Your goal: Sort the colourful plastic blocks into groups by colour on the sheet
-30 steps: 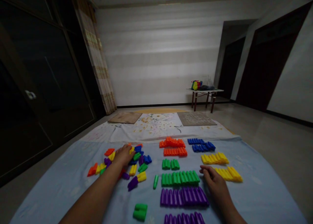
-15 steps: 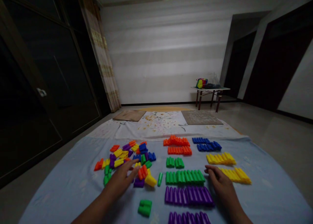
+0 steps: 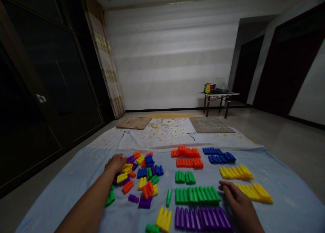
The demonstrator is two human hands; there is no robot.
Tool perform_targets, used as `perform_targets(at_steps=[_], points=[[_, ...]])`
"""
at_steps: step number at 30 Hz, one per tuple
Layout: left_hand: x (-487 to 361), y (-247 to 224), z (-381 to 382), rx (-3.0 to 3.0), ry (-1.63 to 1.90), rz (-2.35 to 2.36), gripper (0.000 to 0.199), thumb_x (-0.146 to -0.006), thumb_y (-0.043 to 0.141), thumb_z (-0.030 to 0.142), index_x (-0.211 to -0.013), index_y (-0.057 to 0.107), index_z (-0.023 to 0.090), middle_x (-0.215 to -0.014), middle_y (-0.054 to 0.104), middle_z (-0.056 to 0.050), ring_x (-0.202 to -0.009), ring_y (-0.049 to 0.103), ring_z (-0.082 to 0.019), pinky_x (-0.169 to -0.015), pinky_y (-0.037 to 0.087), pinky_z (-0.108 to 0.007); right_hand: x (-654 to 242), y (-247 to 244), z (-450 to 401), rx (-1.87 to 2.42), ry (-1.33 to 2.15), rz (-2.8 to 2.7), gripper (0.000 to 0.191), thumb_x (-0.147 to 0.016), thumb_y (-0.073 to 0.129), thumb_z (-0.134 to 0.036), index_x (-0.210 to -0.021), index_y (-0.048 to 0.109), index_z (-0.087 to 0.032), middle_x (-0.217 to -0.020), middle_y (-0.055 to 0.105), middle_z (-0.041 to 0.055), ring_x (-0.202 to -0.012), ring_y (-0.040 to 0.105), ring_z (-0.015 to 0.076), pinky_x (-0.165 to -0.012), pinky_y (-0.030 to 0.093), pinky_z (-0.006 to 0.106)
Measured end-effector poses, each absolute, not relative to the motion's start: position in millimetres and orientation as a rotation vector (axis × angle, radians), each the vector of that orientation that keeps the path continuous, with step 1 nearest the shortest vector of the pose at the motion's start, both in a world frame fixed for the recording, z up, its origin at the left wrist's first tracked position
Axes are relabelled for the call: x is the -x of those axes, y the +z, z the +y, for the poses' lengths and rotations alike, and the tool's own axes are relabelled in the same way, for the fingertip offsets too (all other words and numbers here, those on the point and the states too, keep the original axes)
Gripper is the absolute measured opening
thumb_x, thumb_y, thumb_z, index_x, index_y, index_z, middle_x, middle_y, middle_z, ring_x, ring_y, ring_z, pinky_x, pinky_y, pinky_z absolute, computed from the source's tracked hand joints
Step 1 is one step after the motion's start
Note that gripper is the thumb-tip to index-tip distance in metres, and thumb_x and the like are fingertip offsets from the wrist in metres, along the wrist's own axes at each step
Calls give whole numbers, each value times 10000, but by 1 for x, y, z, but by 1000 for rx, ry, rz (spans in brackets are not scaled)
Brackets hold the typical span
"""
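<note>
My left hand (image 3: 115, 164) reaches over the left side of a loose pile of coloured plastic pieces shaped like joined tubes. Its fingers bend down among yellow pieces (image 3: 122, 178) and a small orange one; the fingertips are partly hidden, so I cannot tell whether they grip anything. My right hand (image 3: 236, 200) rests with fingers loosely apart and holds nothing. It lies between the green row (image 3: 198, 195) and the nearer yellow row (image 3: 255, 192). A purple row (image 3: 203, 219) lies in front. A yellow piece (image 3: 164, 219) and a green piece (image 3: 152, 229) lie near the front edge of view.
Orange rows (image 3: 189, 163), a short green row (image 3: 185, 177), blue rows (image 3: 222, 157) and another yellow row (image 3: 236, 172) lie farther back on the blue cloth (image 3: 63, 192). Two flat mats (image 3: 212, 125) lie beyond. A small table (image 3: 218, 94) stands by the wall.
My left hand has moved left and away from me across the pile. A yellow piece now lies nearer me, by the green one. My right hand has stayed nearly still.
</note>
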State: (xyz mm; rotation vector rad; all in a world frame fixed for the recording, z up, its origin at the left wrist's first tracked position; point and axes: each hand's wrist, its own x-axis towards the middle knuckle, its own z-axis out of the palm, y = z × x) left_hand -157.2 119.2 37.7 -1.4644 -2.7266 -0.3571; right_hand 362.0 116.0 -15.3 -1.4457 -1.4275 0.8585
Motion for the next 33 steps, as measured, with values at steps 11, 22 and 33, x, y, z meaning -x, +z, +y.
perform_targets(at_steps=[11, 22, 33], points=[[105, 37, 69, 1732, -354, -2612, 415, -819, 355, 397, -1085, 597, 190, -1191, 571, -113, -1112, 509, -228, -962, 349, -332, -370, -20, 124, 1483, 868, -1491, 439, -663, 529, -520, -953, 660, -217, -877, 721, 58, -879, 656, 241, -736, 504, 295], [71, 39, 3, 1751, -646, -2557, 435, -863, 295, 448, -1136, 561, 237, -1212, 583, -19, -1135, 504, -138, -994, 346, -253, -370, -23, 122, 1471, 799, -1556, 432, -711, 482, -513, -993, 629, -221, -906, 716, 51, -903, 646, 240, -757, 483, 304], [122, 19, 2, 1542, -715, -2633, 495, -817, 323, 390, -1169, 541, 119, -1215, 575, -110, -1139, 514, -206, -997, 365, -316, -368, -20, 122, 1466, 808, -1543, 424, -697, 495, -497, -970, 641, -207, -877, 716, 55, -877, 650, 235, -745, 485, 298]])
